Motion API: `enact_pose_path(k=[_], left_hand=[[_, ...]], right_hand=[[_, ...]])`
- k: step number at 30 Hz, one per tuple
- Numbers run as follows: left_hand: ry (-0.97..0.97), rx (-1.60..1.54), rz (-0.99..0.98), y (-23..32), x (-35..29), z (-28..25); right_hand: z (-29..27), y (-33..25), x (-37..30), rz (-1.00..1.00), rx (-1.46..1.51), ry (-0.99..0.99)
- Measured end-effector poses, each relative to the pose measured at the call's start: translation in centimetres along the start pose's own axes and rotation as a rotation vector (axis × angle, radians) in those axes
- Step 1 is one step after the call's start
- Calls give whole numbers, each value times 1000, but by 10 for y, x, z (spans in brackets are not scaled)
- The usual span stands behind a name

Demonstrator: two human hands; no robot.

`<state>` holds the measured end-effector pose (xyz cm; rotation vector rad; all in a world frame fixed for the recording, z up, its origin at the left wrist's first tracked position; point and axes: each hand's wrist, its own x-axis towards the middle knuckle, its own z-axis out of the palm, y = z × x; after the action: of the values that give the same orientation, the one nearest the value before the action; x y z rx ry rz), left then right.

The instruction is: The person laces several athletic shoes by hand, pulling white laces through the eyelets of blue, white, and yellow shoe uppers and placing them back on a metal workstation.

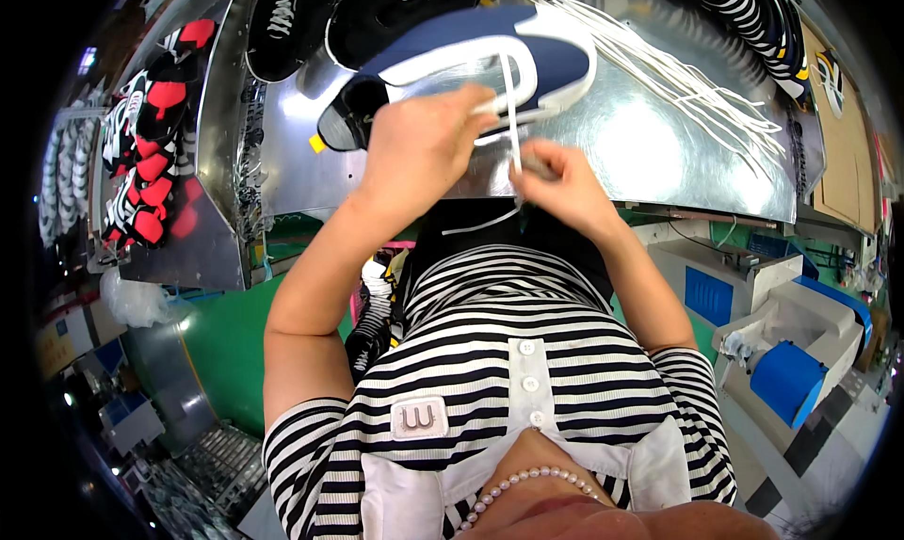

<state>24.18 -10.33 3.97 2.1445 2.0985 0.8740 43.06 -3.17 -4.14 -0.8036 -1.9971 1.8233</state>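
A navy shoe upper with white trim [563, 60] lies on the metal worktable in front of me. My left hand [424, 137] is closed at its near edge, its fingertips pinching the white-trimmed part, partly hidden by the hand itself. A white shoelace [511, 97] runs taut from the upper down to my right hand [563, 182]. Thumb and fingers of that hand are closed on the lace, just above the table's front edge. The loose lace end hangs below, over my lap. Beside my left hand sits a grey-and-black shoe part [347, 116].
A bundle of white laces [673, 83] lies on the metal table [650, 149] at right. Black shoe uppers [287, 22] are at the back left, striped ones [744, 22] at the back right. Red, black and white pieces [155, 163] stack at left; a blue-and-white machine [789, 380] stands at right.
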Motion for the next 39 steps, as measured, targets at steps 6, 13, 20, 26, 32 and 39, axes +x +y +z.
enact_pose_path(k=[6,13,20,26,32,39], left_hand=[[114,-167,-146,5,26,-49],[-308,-21,-9,-19,-7,31],[-425,-56,-46,-14,4,30],[-398,106,15,4,18,23],[-416,-21,-111,-5,28,44],[-460,-92,-214,-6,33,46]], right_hand=[[-38,14,-118,156,-394,-120],[-35,-11,-84,-24,-87,-10],[-33,-31,25,-200,-12,223],[-43,-25,60,-297,-48,254],[-51,-12,60,-150,-38,238],[-37,-3,4,-89,-17,197]])
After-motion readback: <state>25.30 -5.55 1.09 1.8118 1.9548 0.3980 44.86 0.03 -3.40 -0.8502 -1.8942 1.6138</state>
